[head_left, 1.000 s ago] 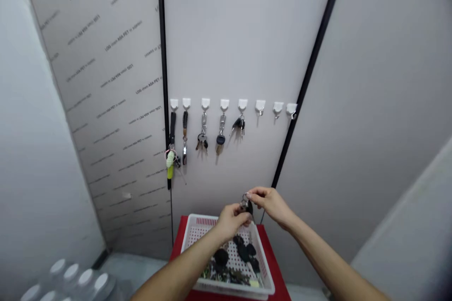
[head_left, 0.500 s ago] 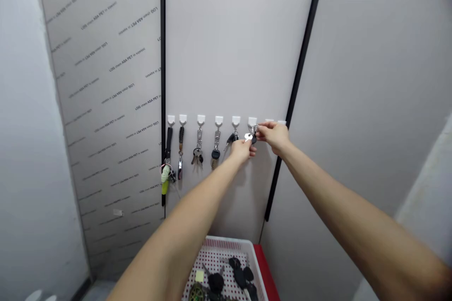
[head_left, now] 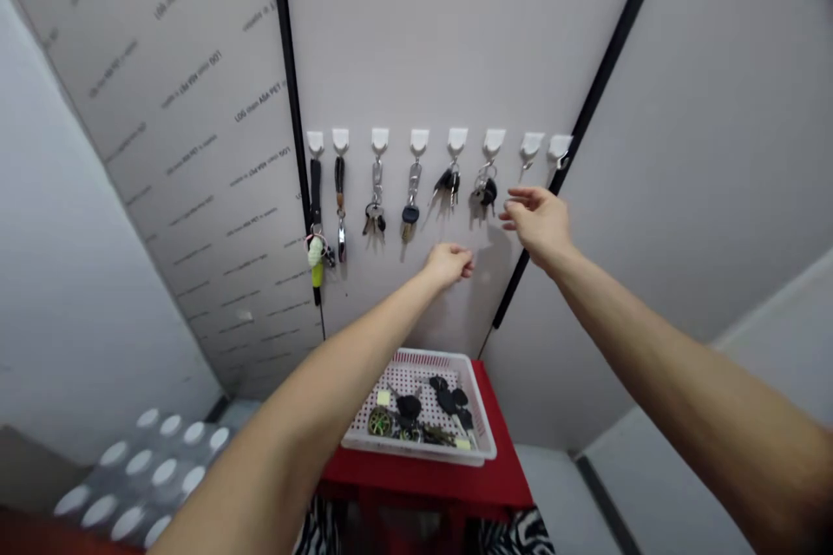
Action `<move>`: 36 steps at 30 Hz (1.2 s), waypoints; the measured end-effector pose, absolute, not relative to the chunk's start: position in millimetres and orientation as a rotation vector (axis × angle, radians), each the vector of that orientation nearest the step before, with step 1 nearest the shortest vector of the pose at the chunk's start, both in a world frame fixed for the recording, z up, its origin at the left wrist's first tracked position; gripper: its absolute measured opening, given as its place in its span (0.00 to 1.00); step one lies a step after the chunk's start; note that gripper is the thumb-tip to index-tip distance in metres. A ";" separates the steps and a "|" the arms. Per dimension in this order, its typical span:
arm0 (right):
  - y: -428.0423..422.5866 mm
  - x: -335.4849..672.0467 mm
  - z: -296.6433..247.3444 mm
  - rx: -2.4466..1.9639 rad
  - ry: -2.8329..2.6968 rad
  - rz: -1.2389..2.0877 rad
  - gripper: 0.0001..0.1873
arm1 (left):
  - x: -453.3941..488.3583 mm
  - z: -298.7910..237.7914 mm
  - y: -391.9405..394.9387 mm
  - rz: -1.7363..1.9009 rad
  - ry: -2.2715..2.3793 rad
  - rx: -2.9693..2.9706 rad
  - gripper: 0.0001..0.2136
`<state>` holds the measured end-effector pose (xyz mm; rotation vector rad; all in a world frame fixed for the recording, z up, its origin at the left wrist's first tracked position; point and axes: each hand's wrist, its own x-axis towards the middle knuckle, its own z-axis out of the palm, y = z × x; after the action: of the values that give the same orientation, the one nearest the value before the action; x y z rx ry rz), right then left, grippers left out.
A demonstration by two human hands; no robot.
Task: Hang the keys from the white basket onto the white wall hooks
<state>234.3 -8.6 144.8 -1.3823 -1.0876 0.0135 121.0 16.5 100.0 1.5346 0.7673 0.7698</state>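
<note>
My right hand (head_left: 537,222) is just right of a bunch of keys (head_left: 484,189), apart from it, with fingers parted and nothing in them. That bunch hangs by a metal ring from a white wall hook (head_left: 494,140). Lower and to the left, my left hand (head_left: 450,264) is loosely closed in front of the wall, with no object showing in it. Left of the ringed bunch hang black keys (head_left: 449,182), a key with a black head (head_left: 409,215) on a clip, and another small bunch (head_left: 374,215).
Farther left hang a brown strap (head_left: 339,178) and a black strap (head_left: 316,191) with a green charm. Two bare hooks, including one white hook (head_left: 532,144), are at the right. Below, a white basket (head_left: 423,449) holds more keys on a red table (head_left: 416,475).
Both hands have let go of the key bunch, which now hangs from its hook. My left hand has dropped lower and my right has drawn away rightward. The camera has tilted down.
</note>
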 end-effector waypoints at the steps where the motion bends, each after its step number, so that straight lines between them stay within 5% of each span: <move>1: -15.4 232.1 126.1 -1.425 -1.137 0.036 0.12 | 114.6 83.9 14.2 0.723 0.761 1.584 0.09; 7: -61.8 198.2 -4.3 -1.764 -1.718 0.437 0.10 | 62.4 -18.3 3.6 0.530 0.865 1.882 0.12; 12: -73.9 180.2 -51.9 -1.909 -2.126 0.281 0.15 | 24.5 -63.0 -4.5 0.482 1.036 2.174 0.12; 23: -70.4 182.6 -49.9 -1.882 -2.248 0.252 0.10 | 17.0 -81.0 -15.4 0.403 0.987 2.303 0.12; 30: -74.1 187.7 -12.0 -1.719 -2.054 0.271 0.10 | 41.0 -58.8 -20.8 0.655 0.829 2.058 0.15; 36: -73.4 192.9 14.0 -1.658 -1.686 0.590 0.08 | 64.4 -40.0 -24.8 0.725 0.662 1.899 0.15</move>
<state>192.9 -73.4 14.0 -1.6581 -1.6860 0.5899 64.4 -24.8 -40.0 1.8987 0.6622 0.7246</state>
